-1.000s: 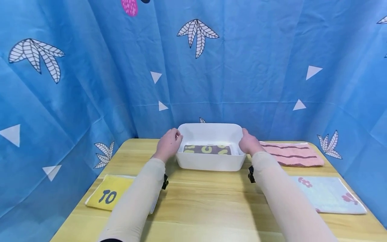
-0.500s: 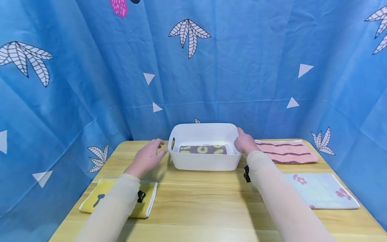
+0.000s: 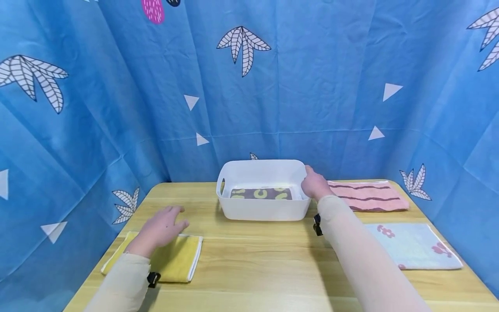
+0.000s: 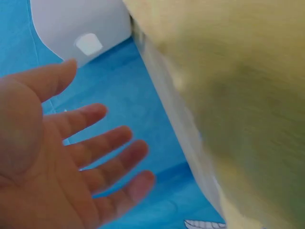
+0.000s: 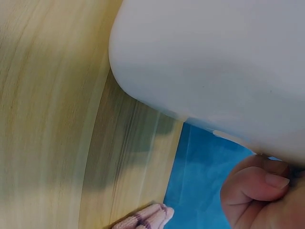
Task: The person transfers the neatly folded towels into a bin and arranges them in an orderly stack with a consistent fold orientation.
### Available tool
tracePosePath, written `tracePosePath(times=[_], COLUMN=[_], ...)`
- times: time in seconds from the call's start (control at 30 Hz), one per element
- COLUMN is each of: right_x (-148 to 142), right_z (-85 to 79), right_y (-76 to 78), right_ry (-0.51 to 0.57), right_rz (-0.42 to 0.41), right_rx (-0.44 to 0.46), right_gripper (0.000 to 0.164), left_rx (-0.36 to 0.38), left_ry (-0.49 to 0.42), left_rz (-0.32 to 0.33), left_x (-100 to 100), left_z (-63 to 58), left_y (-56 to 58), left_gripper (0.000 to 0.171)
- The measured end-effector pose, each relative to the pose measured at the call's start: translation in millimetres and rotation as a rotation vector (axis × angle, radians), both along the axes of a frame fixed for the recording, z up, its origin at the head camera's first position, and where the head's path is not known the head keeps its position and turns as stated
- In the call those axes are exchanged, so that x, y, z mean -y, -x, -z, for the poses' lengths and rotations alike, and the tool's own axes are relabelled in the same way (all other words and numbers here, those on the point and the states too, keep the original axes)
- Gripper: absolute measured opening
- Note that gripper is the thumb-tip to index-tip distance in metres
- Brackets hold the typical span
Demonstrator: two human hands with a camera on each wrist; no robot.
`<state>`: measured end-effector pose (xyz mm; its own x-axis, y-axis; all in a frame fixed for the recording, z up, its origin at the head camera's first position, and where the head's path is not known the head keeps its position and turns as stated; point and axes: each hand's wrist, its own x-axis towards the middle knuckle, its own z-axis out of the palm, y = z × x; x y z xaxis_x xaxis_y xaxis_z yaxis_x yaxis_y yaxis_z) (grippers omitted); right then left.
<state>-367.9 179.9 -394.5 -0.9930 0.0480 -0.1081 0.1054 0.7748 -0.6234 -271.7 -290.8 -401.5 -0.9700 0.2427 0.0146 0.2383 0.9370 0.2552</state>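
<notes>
Towel of folded yellow fabric (image 3: 177,262) lay on wooden tabletop (image 3: 253,268), long axis crosswise, below nearer left grip (image 3: 161,227) | left: spread, touching nothing | right grip (image 3: 315,184): pinched white plastic bin (image 3: 265,210)

The person wears long, cream-coloured fabric sleeves, one on each arm; the left sleeve (image 3: 118,286) looks smooth and plain, with faint wrinkles at its narrow cuff (image 3: 134,259); the right sleeve (image 3: 360,247) matches it in colour and cloth, its surface pale and unpatterned, slightly rumpled towards the wrist; a small, angular black fitting (image 3: 153,278) juts from the underside of the left cuff, and a similar dark piece (image 3: 317,225) from the right, both too small to make out in detail; the left hand (image 3: 160,229) and right hand (image 3: 315,183) are bare, with a short, rounded thumbnail (image 5: 277,180) on the right.
</notes>
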Motion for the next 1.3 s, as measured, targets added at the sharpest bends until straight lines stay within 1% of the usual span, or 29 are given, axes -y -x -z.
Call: tracePosePath(times=[0.17,0.27,0.4,0.57,0.67,0.8,0.93,1.17,1.3], right_x=[2.7,3.2,3.3,4.1,4.5,3.5,2.2,-1.1,-3.4], right_z=[1.5,2.3,3.0,1.7,0.4,-0.8,-1.6,-1.8,0.7], right_y=[-0.2,0.2,1.1,0.0,-0.4,0.0,-0.1,-0.1,1.7], right_ry=[0.005,0.001,-0.004,-0.01,-0.012,-0.005,-0.002,-0.011,-0.025], right_rz=[-0.002,-0.006,-0.011,-0.016,-0.02,-0.017,-0.02,-0.033,-0.04], right_rx=[0.004,-0.001,-0.006,-0.02,-0.026,-0.013,0.0,-0.002,-0.01], right_gripper=[0.067,0.067,0.067,0.067,0.067,0.067,0.067,0.067,0.067], left_rx=[0.145,0.223,0.278,0.341,0.351,0.355,0.365,0.33,0.318], left_ry=[-0.006,-0.022,-0.02,0.015,0.043,0.055,0.072,0.102,0.111], left_rz=[-0.02,-0.044,-0.061,-0.092,-0.092,-0.079,-0.098,-0.119,-0.117], left_x=[15.7,23.1,31.4,37.5,37.1,31.9,24.8,6.3,-6.5], left_z=[10.8,15.8,21.7,28.0,29.7,29.4,29.3,27.5,29.7], left_y=[-21.4,-30.8,-38.4,-45.1,-46.9,-45.7,-44.5,-44.6,-44.1], left_gripper=[0.082,0.093,0.103,0.109,0.108,0.106,0.106,0.104,0.104])
